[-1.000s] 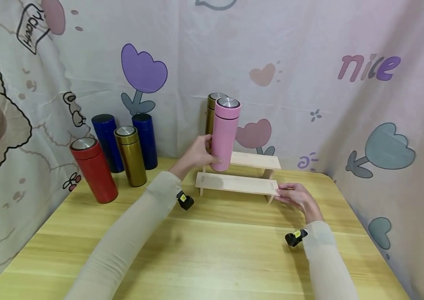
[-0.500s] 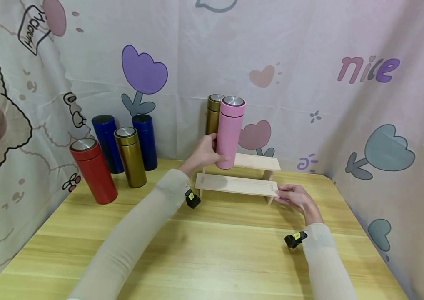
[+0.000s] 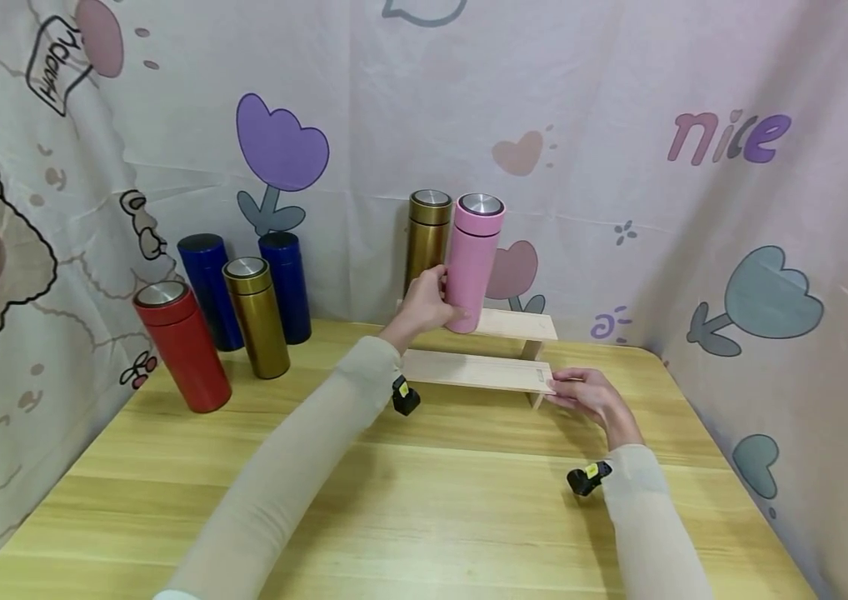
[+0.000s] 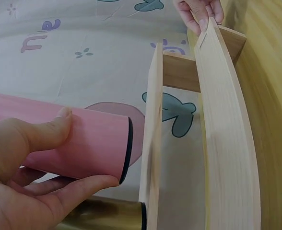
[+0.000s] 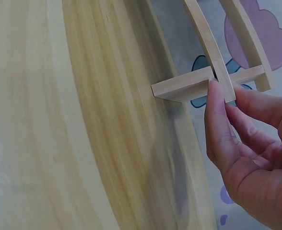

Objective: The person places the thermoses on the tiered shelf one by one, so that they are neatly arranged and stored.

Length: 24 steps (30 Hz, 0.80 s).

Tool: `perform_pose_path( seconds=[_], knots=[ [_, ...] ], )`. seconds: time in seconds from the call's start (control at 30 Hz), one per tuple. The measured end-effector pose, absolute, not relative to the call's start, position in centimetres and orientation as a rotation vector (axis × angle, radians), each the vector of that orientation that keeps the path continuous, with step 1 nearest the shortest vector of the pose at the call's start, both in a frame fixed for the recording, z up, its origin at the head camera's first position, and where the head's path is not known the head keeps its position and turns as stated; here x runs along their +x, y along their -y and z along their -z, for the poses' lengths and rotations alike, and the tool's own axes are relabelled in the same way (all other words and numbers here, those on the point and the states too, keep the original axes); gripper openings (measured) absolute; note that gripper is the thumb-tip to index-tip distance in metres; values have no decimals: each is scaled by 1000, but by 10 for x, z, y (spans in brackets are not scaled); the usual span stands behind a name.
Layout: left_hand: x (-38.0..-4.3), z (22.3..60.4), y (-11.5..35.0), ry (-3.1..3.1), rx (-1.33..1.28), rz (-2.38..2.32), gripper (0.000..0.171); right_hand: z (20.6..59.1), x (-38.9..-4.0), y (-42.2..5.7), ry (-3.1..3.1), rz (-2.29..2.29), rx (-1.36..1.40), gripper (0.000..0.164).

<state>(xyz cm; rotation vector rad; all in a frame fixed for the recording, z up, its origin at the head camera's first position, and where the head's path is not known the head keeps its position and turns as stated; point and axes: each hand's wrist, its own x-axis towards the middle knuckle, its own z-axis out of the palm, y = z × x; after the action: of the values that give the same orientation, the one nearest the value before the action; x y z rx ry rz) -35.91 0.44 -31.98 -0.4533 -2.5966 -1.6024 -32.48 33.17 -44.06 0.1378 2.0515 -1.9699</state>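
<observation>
My left hand (image 3: 424,307) grips a pink thermos flask (image 3: 475,267) by its lower part, over the upper step (image 3: 517,324) of a two-step wooden rack. In the left wrist view, a small gap separates the flask's black-rimmed base (image 4: 126,151) from that step. A gold flask (image 3: 426,237) stands on the upper step, left of the pink one. At the rack's right end, my right hand (image 3: 595,398) pinches the edge of the lower step (image 3: 476,371) between thumb and fingers, seen closely in the right wrist view.
On the left of the wooden table (image 3: 424,508) stand a red flask (image 3: 187,354), a second gold flask (image 3: 262,325) and two blue flasks (image 3: 210,283). A printed curtain (image 3: 581,83) hangs behind the table and at its sides.
My left hand has moved the pink flask to the right along the upper step, so more of the gold flask behind shows. The right hand has stayed at the rack's end.
</observation>
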Motion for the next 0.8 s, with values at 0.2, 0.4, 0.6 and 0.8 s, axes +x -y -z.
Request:
perform_pose_path(
  seconds=[0.2, 0.4, 0.6, 0.8],
  knots=[
    [-363, 323, -13, 2599, -414, 1609, 69, 442, -325, -333, -2044, 1967, 170, 47],
    [-365, 323, -22, 2595, -412, 1589, 68, 440, -325, -335, -2073, 1960, 151, 47],
    [-369, 326, -34, 2593, -425, 1564, 69, 439, -324, -337, -2050, 1964, 138, 49],
    [-376, 328, -37, 2577, -390, 1573, 71, 440, -325, -334, -2049, 1968, 131, 54]
  ],
)
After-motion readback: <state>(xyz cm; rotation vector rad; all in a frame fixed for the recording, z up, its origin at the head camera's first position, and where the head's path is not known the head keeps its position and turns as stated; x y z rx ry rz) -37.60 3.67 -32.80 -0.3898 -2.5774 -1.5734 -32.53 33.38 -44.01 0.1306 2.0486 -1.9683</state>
